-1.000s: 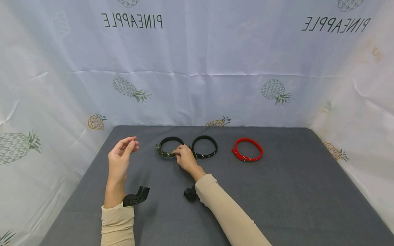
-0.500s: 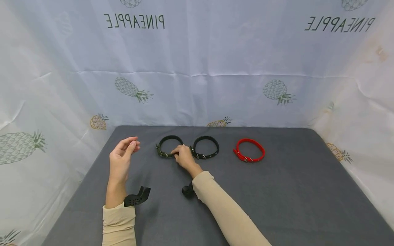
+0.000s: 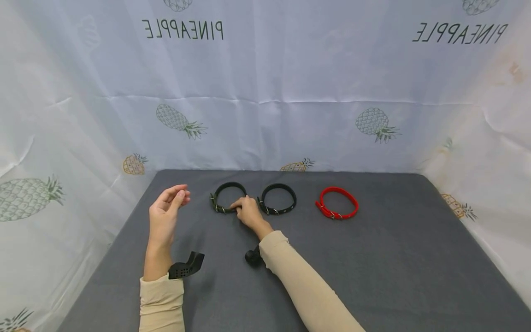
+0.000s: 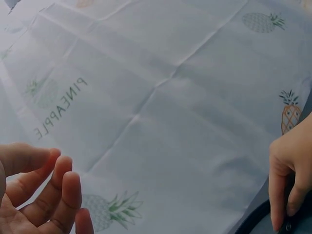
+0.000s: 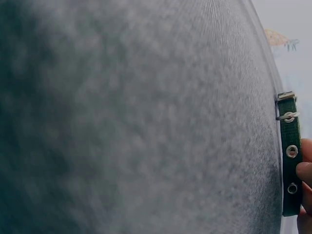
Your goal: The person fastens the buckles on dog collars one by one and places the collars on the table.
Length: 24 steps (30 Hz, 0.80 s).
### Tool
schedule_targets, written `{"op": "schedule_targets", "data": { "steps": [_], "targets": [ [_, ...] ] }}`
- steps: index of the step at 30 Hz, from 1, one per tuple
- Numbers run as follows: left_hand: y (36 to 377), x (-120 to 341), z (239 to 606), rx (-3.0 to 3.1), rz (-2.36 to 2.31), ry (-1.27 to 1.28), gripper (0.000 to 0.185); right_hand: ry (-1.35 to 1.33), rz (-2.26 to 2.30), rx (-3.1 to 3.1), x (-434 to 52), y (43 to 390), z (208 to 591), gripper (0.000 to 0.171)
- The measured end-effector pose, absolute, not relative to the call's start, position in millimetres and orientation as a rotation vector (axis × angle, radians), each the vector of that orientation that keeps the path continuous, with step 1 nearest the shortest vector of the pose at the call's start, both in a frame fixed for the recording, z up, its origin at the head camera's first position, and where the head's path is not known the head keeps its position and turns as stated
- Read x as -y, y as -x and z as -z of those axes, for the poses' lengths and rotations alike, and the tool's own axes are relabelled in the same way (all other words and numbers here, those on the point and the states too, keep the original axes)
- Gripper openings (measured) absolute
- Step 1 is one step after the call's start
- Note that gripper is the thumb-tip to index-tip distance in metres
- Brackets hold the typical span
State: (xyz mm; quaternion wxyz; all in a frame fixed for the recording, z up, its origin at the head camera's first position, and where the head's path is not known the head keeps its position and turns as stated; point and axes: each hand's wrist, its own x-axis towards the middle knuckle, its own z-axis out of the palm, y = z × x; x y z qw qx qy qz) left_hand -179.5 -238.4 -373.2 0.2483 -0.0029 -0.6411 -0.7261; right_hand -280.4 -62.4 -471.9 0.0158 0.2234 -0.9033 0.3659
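Observation:
A dark green buckled collar (image 3: 224, 210) lies as a ring on the cloth, with metal eyelets along its band. The right hand (image 3: 249, 212) pinches this collar at its near right side; in the right wrist view its fingers (image 5: 305, 168) meet the band between eyelets. Just right of that hand lies a black buckled collar (image 3: 279, 211), apart from the green one. Farther right is a red buckled collar (image 3: 339, 216). The left hand (image 3: 164, 214) is held up left of the collars, fingers loosely bent, nothing in it.
A dark grey cloth (image 3: 373, 272) covers the table. White fabric (image 3: 257, 69) printed with pineapples hangs behind and at both sides. Each wrist carries a black camera mount, the left mount (image 3: 186, 266) jutting inward.
The green collar has turned slightly under the right hand, its far rim rising a little in view. The left hand keeps its pose; the head view has shifted slightly.

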Motion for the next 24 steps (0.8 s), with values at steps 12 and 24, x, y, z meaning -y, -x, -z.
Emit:
{"op": "schedule_targets", "data": {
  "steps": [12,24],
  "targets": [
    [180,236,373,1.746,1.978,0.042,0.012,-0.765,-1.152,2.843,59,287,470,0.025],
    [187,229,376,1.809,1.970,0.041,0.013,-0.814,-1.321,2.732,48,291,461,0.019]
  ]
}}
